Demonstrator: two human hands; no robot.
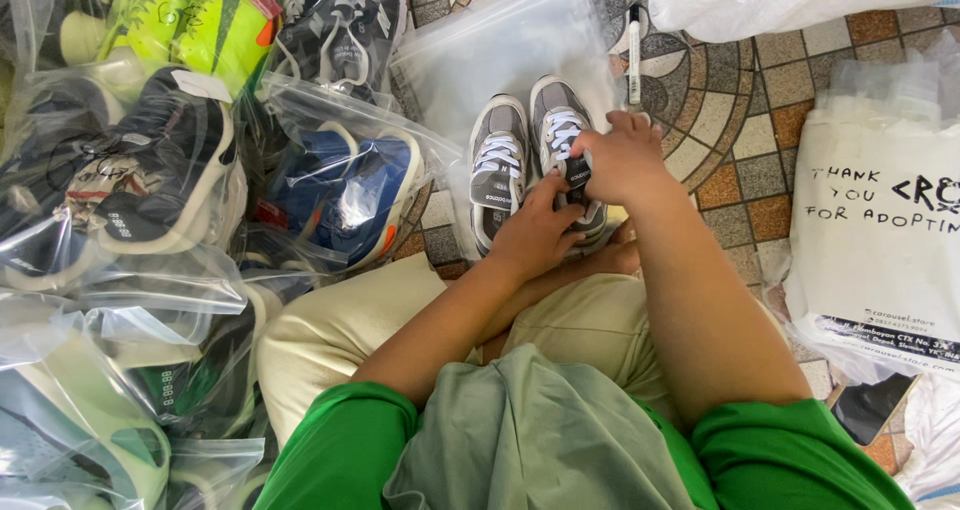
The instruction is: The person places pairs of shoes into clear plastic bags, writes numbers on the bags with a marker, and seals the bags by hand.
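Patterned floor tiles (pixel 745 120) in brown, grey and cream lie under a seated person in cream trousers. Both hands work at a pair of grey sneakers (pixel 528 160) with white laces, standing side by side on a clear plastic bag (pixel 500 55). The left hand (pixel 535 232) and right hand (pixel 625 158) have their fingers pinched on the tongue of the right-side shoe. A marker pen (pixel 634 55) lies just beyond. Bagged shoes crowd the left: blue sneakers (pixel 345 195), neon green ones (pixel 190 20). A white printed bag (pixel 880 230) sits right.
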